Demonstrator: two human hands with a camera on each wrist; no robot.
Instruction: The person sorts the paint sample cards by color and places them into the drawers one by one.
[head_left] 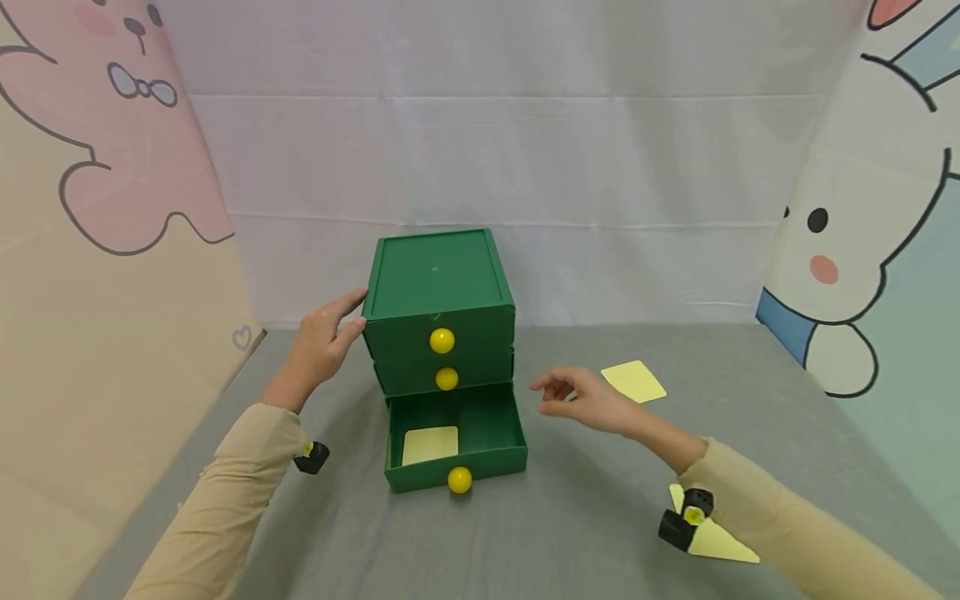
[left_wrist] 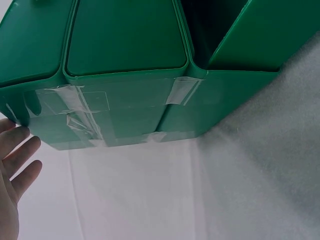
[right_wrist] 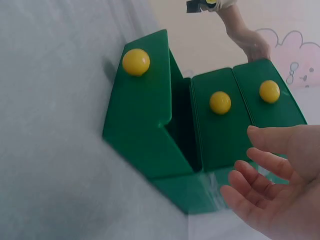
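Note:
A green three-drawer cabinet (head_left: 438,271) with round yellow knobs stands on the grey surface. Its bottom drawer (head_left: 491,429) is pulled out, and a pale yellow card (head_left: 431,445) lies inside at the left. The upper two drawers are closed. My left hand (head_left: 318,342) touches the cabinet's upper left side with extended fingers; in the left wrist view its fingertips reach the taped side wall (left_wrist: 130,110). Off the cabinet's right side hovers my right hand (head_left: 585,400), fingers loosely bent and nothing in them. The right wrist view shows its bare palm (right_wrist: 295,195) beside the drawer fronts.
One yellow card (head_left: 634,381) lies on the grey surface behind the right hand. Another yellow piece (head_left: 720,543) shows nearer, partly covered by the right wrist camera (head_left: 686,518). A white cloth wall (head_left: 525,158) rises behind the cabinet, with printed panels at both sides.

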